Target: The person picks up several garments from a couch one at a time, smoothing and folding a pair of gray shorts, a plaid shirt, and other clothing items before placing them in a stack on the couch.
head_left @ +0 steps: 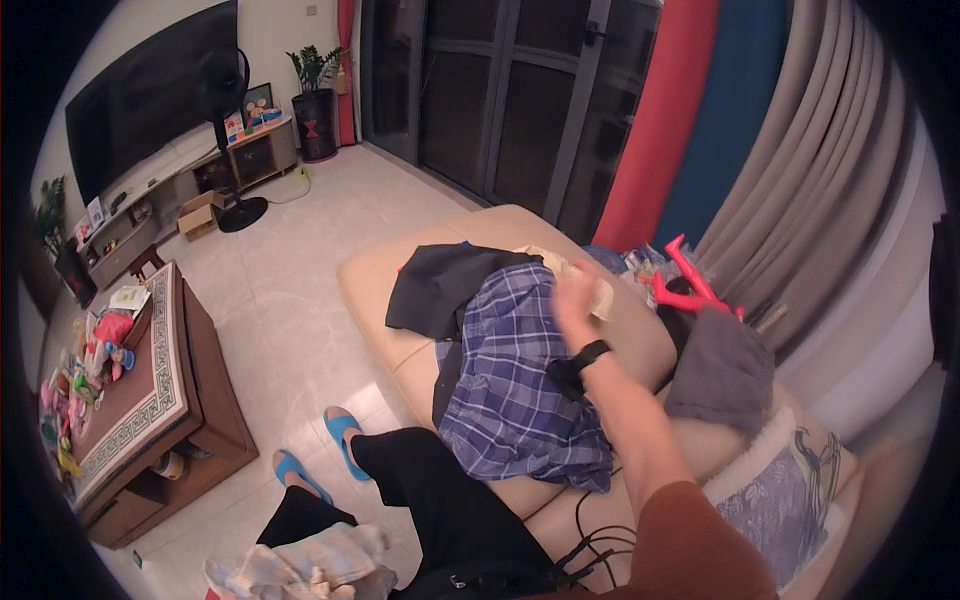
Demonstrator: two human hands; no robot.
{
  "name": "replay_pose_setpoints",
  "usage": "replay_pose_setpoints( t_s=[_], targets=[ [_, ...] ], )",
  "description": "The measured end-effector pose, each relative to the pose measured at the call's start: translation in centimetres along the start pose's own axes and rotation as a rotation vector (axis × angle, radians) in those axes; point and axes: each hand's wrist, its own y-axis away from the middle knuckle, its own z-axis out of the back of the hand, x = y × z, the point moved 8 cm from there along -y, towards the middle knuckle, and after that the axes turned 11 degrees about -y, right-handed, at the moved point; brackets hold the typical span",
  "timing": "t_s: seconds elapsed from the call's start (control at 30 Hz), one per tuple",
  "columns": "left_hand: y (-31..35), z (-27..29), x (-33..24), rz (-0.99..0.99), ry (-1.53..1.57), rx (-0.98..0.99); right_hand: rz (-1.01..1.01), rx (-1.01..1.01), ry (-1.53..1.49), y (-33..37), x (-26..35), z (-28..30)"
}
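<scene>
Here's the right hand (574,300), stretched out over the beige sofa (375,280), a black band (590,354) round its wrist! The fingers are a blur, so whether they grip anything can't be told, but they're right at a pale yellow cloth (604,300) near the sofa's back edge.

Just beside the hand lies the plaid garment (515,360), blue and rumpled, spread across the middle of the sofa and reaching its near, floor-side edge. Up toward the sofa's far end, partly under the plaid, there's a dark garment (430,290), its outer side close to the floor-side edge.

Down at the bottom, the left hand (322,584) has its fingers closed on a pale checked cloth (260,570), bunched up in front of black trousers (430,490). Blue slippers (342,427) on the floor below!

Over by the sofa's back edge, a grey cloth (722,375) sits in a heap, with a bright red plastic thing (690,285) just beyond it. Nearer, a patterned cushion (775,510), and black cables (590,535) looping near the plaid garment's lower end.

Across the floor, toys (100,355) crowd the tabletop's left edge on the brown table (220,400).
</scene>
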Motion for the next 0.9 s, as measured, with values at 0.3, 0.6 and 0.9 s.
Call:
replay_pose_setpoints(
  t_s=[0.3,0.6,0.9],
  targets=[
    [-0.4,-5.9,-5.0,-0.051,-0.282,0.201,-0.829,0.034,-0.648,-2.9,-17.0,0.9],
    [0.6,-9.2,-6.2,0.081,0.149,0.32,-0.106,0.017,-1.096,-15.6,7.8,9.1],
    [1.0,-8.4,-4.5,-0.136,0.448,0.459,0.554,1.41,-0.435,12.7,22.3,3.3]
  ],
)
